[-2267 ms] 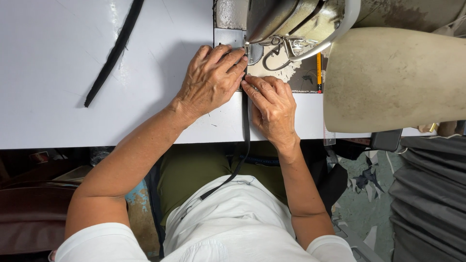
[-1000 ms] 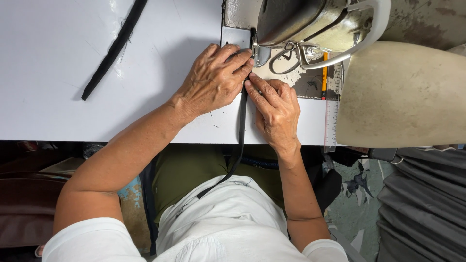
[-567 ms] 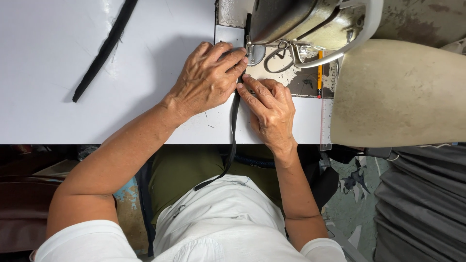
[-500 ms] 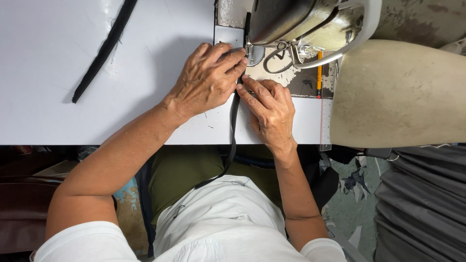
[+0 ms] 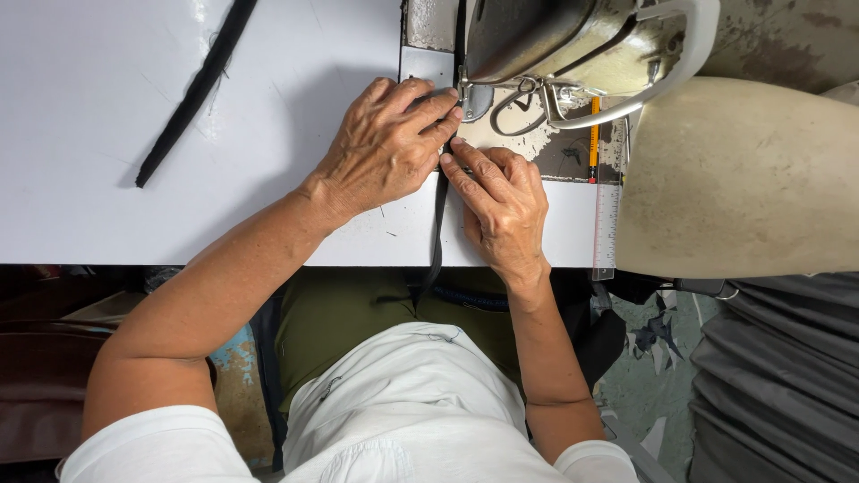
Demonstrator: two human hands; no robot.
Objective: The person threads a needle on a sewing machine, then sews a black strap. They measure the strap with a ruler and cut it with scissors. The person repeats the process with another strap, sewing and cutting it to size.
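- The left hand (image 5: 386, 148) lies flat, its grip pressing the black strap (image 5: 438, 224) down.
- The right hand (image 5: 503, 204) pinches the same strap just before the sewing machine (image 5: 537, 45).
- The strap hangs over the near edge of the worktop (image 5: 107, 215); most seems unsewn.

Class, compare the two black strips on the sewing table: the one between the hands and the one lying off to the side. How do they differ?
The strip between the hands is pinned by the left hand and right hand; the loose strip lies untouched. The first hangs over the table edge; the second lies diagonally. Both are black and narrow.
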